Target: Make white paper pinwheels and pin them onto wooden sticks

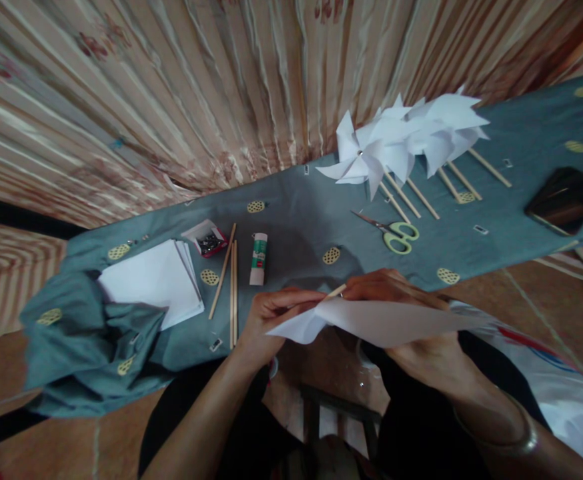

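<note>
- left hand [267,317], right hand [394,287]: narrow grip, holding white paper [371,321] and a stick [336,291] between them
- pinwheels [396,137] at one o'clock from them look finished
- plain sheets [146,280] and loose sticks [234,293] at nine o'clock seem unused

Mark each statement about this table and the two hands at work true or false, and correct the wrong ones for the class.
1. The left hand and right hand both touch the folded white paper. True.
2. The glue stick rests on the paper stack. False: it is on the cloth, apart from the stack.
3. The small box is shut. False: it is open, with dark pieces inside.
4. Scissors with green handles lie on the cloth. True.
5. The pinwheels are left of the glue stick. False: they are to its right.
</note>
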`<move>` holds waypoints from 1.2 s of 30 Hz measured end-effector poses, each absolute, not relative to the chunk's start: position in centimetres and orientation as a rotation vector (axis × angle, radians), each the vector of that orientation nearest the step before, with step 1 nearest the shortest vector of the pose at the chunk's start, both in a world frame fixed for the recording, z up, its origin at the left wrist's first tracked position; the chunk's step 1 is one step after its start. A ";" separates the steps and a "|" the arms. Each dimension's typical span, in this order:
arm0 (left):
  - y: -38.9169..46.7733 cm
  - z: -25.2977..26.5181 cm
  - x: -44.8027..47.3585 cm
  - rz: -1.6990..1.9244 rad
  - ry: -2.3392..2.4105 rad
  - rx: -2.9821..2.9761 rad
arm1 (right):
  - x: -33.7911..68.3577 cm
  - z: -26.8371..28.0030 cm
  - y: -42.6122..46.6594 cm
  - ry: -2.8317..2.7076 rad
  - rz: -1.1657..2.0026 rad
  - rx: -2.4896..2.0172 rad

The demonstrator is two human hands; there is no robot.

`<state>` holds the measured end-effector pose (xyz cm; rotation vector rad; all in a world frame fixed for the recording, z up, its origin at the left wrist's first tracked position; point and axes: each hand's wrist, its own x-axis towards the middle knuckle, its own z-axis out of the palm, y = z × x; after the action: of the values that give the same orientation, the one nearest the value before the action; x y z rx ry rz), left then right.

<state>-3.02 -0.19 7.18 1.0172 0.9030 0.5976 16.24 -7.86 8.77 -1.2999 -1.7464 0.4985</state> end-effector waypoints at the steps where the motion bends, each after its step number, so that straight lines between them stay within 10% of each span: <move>1: -0.2 7.2 -3.0 0.596 0.906 1.021 | 16.2 8.8 -7.9 -1.741 0.500 -1.296; 36: -1.4 3.8 -3.3 0.794 0.938 1.849 | 15.6 3.7 -5.4 -0.912 1.120 -1.515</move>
<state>-3.28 -1.45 3.79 1.8489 0.9376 0.7936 15.63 -5.37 3.74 -1.5152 -0.9123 1.1197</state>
